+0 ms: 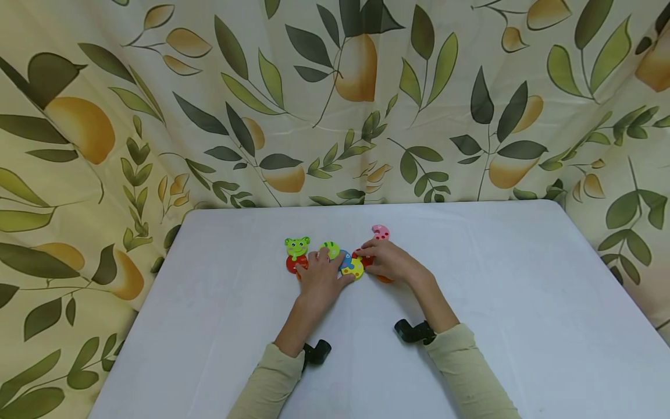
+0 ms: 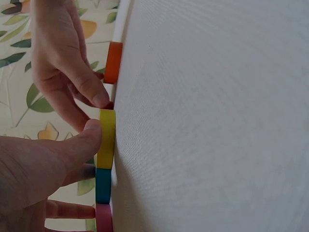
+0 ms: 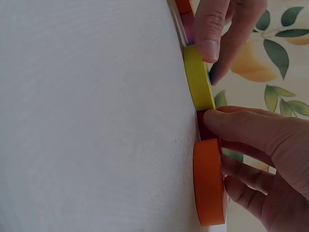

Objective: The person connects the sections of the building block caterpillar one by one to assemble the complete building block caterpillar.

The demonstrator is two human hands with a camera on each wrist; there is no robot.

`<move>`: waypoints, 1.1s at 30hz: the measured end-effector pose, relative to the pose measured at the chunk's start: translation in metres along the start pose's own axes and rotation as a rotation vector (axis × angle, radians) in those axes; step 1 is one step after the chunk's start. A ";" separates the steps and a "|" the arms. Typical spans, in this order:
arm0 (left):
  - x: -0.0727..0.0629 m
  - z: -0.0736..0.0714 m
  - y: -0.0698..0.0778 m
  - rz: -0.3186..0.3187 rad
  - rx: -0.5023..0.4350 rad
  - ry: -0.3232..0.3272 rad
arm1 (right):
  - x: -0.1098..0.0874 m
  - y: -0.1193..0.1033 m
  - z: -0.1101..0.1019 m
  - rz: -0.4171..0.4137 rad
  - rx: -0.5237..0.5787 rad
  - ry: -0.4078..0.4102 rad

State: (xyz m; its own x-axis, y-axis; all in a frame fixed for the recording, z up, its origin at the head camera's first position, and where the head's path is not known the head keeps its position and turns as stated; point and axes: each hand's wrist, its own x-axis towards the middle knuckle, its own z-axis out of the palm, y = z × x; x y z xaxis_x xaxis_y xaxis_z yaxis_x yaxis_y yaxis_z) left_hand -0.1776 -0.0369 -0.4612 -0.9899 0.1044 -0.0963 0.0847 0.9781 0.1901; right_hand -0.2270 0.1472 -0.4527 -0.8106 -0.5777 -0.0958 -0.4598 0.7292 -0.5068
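Observation:
A row of colourful puzzle pieces lies across the table, led at the left by a green frog-face piece above a red piece. My left hand rests over the row with fingers spread, its thumb touching the yellow piece. Near its fingers are a green piece and a blue piece. My right hand pinches a dark red piece beside the yellow one. Partly under that hand is an orange piece. A pink spotted piece lies just beyond the right hand.
The white-covered table extends around the pieces. Its far edge meets a leaf-and-fruit patterned curtain. Black wrist cameras are strapped to both wrists, close above the tabletop.

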 end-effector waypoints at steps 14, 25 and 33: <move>0.000 0.000 0.000 0.008 0.000 -0.004 | -0.004 0.003 -0.011 0.083 0.120 0.014; -0.002 -0.001 0.001 -0.007 -0.012 -0.011 | -0.016 0.026 -0.026 0.221 0.215 0.172; -0.001 0.000 0.001 -0.015 -0.014 -0.023 | -0.012 0.033 -0.023 0.324 0.227 0.215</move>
State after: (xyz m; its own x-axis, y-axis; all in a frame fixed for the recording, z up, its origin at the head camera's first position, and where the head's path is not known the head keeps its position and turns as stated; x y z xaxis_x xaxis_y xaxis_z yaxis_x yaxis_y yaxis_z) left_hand -0.1765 -0.0361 -0.4613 -0.9881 0.0937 -0.1222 0.0677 0.9771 0.2019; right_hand -0.2407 0.1863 -0.4483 -0.9676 -0.2258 -0.1128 -0.0977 0.7470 -0.6576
